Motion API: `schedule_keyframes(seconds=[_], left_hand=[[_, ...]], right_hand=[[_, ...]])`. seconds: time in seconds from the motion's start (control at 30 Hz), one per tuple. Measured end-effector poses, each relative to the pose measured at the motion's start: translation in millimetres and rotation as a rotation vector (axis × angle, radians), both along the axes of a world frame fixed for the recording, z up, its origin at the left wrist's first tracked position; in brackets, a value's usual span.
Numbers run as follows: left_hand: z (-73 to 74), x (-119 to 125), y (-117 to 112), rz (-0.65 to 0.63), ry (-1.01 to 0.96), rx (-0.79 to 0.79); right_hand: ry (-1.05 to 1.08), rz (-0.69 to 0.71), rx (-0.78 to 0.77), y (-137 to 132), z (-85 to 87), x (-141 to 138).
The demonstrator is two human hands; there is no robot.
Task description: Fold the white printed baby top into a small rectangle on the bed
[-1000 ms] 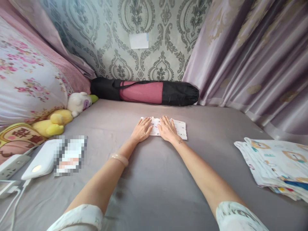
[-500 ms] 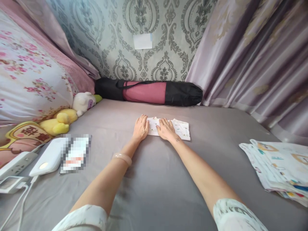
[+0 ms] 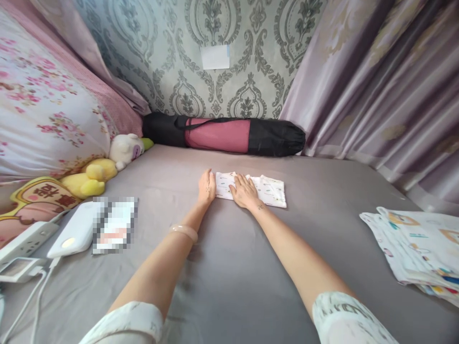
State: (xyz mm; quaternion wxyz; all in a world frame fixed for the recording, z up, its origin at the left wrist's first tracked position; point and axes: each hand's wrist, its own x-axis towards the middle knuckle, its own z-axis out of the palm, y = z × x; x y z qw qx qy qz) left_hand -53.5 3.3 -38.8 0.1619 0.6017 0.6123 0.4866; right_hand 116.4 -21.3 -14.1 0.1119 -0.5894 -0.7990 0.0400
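Note:
A small white cloth garment [image 3: 270,190] with a tiny coloured print lies folded flat on the grey bed sheet [image 3: 244,267]. Across its middle rests my right hand [image 3: 245,191], palm down with the fingers stretched out. My left hand [image 3: 207,187] stands on edge against the cloth's left end, its fingers extended and the thumb side up. Neither hand grips the fabric. Part of the cloth is hidden under the right hand.
On the right lies a stack of folded printed cloths [image 3: 419,243]. Along the wall stretches a black and pink roll bag [image 3: 218,135]. To the left are plush toys [image 3: 86,179], a white power bank [image 3: 77,229], a power strip [image 3: 30,241] and cables.
My left hand has turned from lying flat on the cloth's left part to standing at its edge, uncovering that end. The right hand stays on the cloth; the view has shifted slightly.

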Motion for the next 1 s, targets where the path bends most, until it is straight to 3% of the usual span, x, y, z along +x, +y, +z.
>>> schedule_keyframes(seconds=[0.17,0.43,0.67,0.77,1.0], left_hand=[[1.7,0.3,-0.7,0.006,-0.077,-0.018],[7.7,-3.8,-3.3,0.021,-0.233,-0.025],[1.8,-8.1,0.9,0.06,-0.456,-0.006],[-0.8,-9.3,3.1,0.064,-0.472,-0.005],[-2.3,-9.9,3.1,0.058,-0.395,-0.017]], right_hand=[[-0.032,0.01,0.013,2.0,7.4,-13.6],[-0.022,0.028,-0.028,3.3,-1.5,-28.1],[-0.03,0.032,-0.082,6.8,10.9,-37.2],[0.014,0.071,-0.023,7.6,10.3,-52.5],[0.019,0.073,-0.061,7.9,-0.4,-69.0]])
